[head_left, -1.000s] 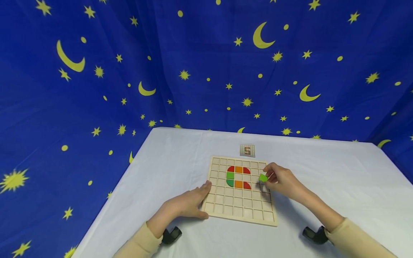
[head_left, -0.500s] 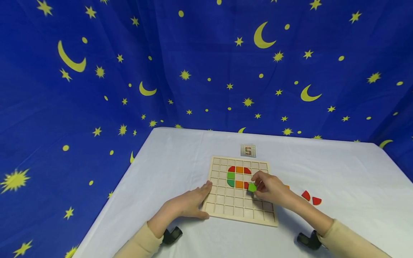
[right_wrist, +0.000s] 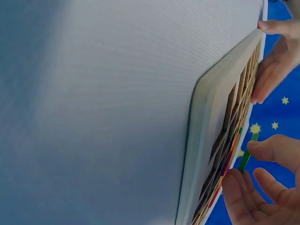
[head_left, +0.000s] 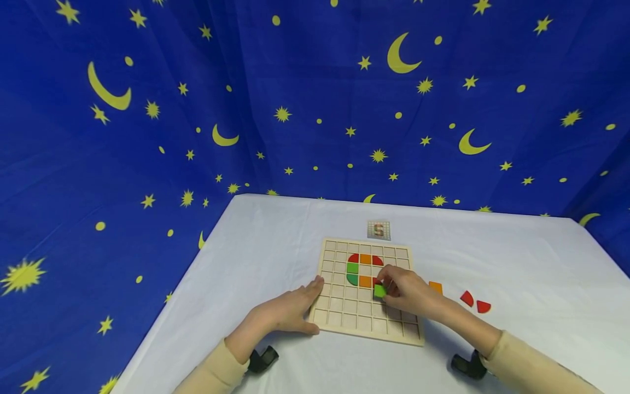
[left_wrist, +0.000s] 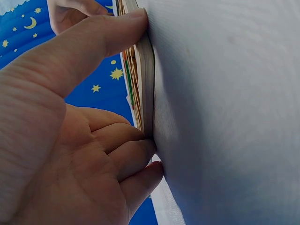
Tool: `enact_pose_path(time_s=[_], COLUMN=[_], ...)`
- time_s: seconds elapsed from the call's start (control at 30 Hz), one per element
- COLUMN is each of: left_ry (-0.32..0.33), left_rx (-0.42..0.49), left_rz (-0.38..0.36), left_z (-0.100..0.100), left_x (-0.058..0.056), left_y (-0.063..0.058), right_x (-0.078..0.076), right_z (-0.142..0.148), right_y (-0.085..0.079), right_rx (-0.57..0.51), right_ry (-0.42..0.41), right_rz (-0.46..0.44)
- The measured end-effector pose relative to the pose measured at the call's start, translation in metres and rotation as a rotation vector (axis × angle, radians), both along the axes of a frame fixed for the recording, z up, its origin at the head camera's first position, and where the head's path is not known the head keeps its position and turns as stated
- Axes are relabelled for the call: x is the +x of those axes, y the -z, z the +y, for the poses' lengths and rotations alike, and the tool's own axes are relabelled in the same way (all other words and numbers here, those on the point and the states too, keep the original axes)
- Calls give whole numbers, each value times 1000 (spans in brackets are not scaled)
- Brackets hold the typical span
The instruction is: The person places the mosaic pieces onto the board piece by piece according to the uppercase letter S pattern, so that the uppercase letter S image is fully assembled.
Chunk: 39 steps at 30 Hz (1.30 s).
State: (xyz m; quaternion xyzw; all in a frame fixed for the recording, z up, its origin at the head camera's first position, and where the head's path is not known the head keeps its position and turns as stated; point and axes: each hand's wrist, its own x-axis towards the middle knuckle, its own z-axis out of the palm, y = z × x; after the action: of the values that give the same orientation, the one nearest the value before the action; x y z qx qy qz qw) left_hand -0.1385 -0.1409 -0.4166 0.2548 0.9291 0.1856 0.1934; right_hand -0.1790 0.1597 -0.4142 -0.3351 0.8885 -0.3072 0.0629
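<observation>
While right hand (head_left: 406, 289) pinches green tile (head_left: 379, 291) over board (head_left: 344, 318) — contact too hidden to tell — left hand (head_left: 290, 309) rests, fingers loosely extended, against board's edge. Tile likely light, stiff, smooth; grip opposite edges.

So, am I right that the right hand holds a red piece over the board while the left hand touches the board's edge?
Not quite: the piece the right hand holds over the board is green, not red, as the head view shows; the left hand does touch the board's edge.
</observation>
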Motion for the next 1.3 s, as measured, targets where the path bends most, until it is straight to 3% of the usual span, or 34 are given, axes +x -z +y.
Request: enact_pose_path(time_s=[0.4,0.97,1.3], left_ry=[6,15,14], left_rx=[0,9,6], left_rz=[-2,3,6], left_z=[0,1,1], left_x=[1,1,0], left_y=[1,-2,-3], right_x=[1,3,4], right_z=[-4,-9,-11], right_y=[3,8,9], right_rx=[23,81,100], right_ry=[-1,-7,1], right_rz=[21,144,145])
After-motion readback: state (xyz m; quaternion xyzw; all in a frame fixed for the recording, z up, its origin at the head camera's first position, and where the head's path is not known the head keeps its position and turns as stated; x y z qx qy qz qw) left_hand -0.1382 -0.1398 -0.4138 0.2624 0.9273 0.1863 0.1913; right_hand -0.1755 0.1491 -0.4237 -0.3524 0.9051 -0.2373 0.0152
